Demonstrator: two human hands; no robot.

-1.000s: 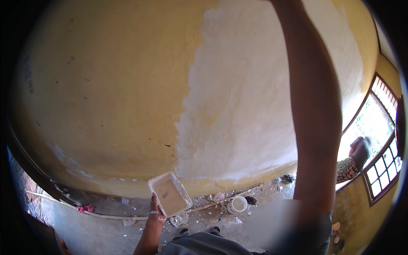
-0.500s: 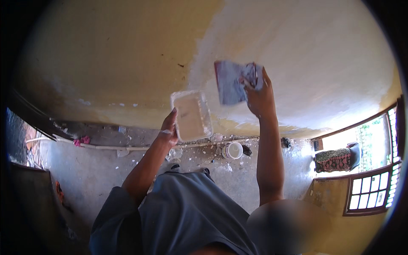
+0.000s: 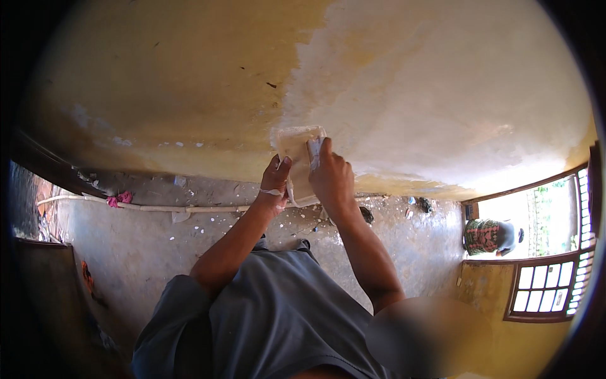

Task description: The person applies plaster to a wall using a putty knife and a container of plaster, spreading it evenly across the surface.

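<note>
In front of my body, my left hand (image 3: 276, 184) grips a white rectangular plastic tub (image 3: 295, 131) by its left side. Pale putty coats the tub, and some is smeared on my left wrist. My right hand (image 3: 334, 180) is closed around a putty-smeared scraper (image 3: 314, 151), held at the tub's right side. The scraper's blade is largely hidden, so I cannot tell how deep it sits in the tub. Beyond both hands rises a yellow wall (image 3: 189, 82) with a broad whitish coated area (image 3: 391, 95) on its right part.
A pale pipe (image 3: 158, 208) runs along the floor near the wall base, beside a pink cloth (image 3: 120, 199). White splatters dot the grey floor (image 3: 189, 237). A dark bag (image 3: 367, 215) lies right of the tub. Another person (image 3: 489, 237) is by the bright opening at right, near a window (image 3: 543, 287).
My right hand has brought the scraper down and left from the wall to the tub. My left hand has shifted the tub slightly right and tilted it. The other person has bent or turned.
</note>
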